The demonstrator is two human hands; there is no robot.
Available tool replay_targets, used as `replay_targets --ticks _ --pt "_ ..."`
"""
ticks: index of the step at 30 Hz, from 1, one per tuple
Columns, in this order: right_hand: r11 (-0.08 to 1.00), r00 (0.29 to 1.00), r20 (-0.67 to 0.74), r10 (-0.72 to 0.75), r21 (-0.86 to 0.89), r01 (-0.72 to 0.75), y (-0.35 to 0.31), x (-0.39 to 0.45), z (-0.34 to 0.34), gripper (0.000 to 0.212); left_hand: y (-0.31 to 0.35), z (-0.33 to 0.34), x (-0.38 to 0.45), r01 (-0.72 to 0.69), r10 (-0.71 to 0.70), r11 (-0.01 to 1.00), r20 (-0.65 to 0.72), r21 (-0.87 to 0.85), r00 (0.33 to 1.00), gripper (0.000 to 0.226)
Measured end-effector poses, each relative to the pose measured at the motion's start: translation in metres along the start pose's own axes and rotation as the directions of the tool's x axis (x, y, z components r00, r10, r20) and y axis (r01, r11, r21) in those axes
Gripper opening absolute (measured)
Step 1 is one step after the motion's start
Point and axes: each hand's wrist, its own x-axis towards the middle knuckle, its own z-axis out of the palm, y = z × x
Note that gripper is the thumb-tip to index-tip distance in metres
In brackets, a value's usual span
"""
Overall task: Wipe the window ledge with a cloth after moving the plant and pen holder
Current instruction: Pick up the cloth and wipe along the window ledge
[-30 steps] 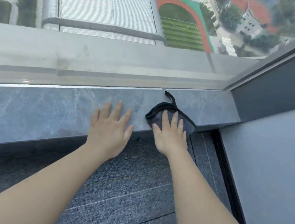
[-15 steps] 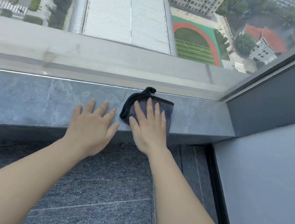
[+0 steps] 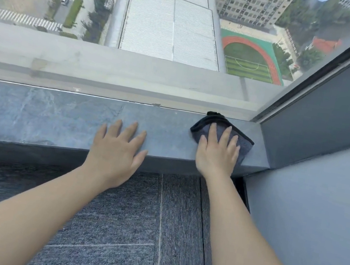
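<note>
A grey marbled stone window ledge [image 3: 44, 114] runs across the view under the glass. A dark grey cloth with black edging [image 3: 245, 148] lies flat on the ledge near its right end. My right hand [image 3: 217, 153] presses flat on the cloth with fingers spread. My left hand [image 3: 117, 148] rests flat on the bare ledge, fingers apart, a hand's width left of the cloth. No plant or pen holder is in view.
A grey wall [image 3: 318, 216] closes off the ledge on the right. The window glass [image 3: 162, 36] stands right behind the ledge. Grey carpet tiles [image 3: 140, 231] cover the floor below.
My right hand has slid the cloth rightward along the ledge toward the corner by the wall. My left hand stays flat on the ledge, and the gap between my hands has widened.
</note>
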Motion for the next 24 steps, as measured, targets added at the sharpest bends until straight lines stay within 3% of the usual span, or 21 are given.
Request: replay_targets --ticks 2,4,7,10,12,16,24 --pt "1.000 1.000 0.020 0.015 0.019 -0.016 -0.010 0.008 -0.001 0.053 0.001 -0.001 0.001 0.009 -0.009 1.000 -0.015 -0.006 1.000 0.093" --pt "0.992 0.992 0.023 -0.121 -0.017 0.122 -0.021 0.004 0.003 0.053 0.004 -0.001 0.004 0.018 -0.020 0.999 -0.051 -0.040 0.999 0.091" --pt "0.917 0.917 0.038 -0.396 -0.028 0.397 -0.025 -0.009 0.006 0.051 0.013 0.001 0.009 -0.004 -0.008 0.996 -0.139 -0.089 0.990 0.082" --pt "0.878 0.878 0.031 -0.478 0.028 0.478 -0.007 -0.016 0.004 0.048 0.022 0.003 0.015 -0.029 0.012 0.996 -0.179 -0.088 0.984 0.078" --pt "0.907 0.908 -0.003 -0.419 0.041 0.419 0.009 -0.017 0.005 0.048 0.026 0.004 0.019 -0.026 0.010 0.995 -0.170 -0.091 0.985 0.082" --pt "0.988 0.984 -0.091 -0.153 0.006 0.154 0.041 -0.003 0.001 0.051 0.033 0.003 0.023 -0.007 -0.008 0.997 -0.176 -0.081 0.984 0.082" --pt "0.995 0.986 -0.141 0.087 0.061 -0.079 0.057 0.034 -0.012 0.054 0.036 0.001 0.028 -0.003 -0.013 0.997 -0.191 -0.081 0.981 0.078"
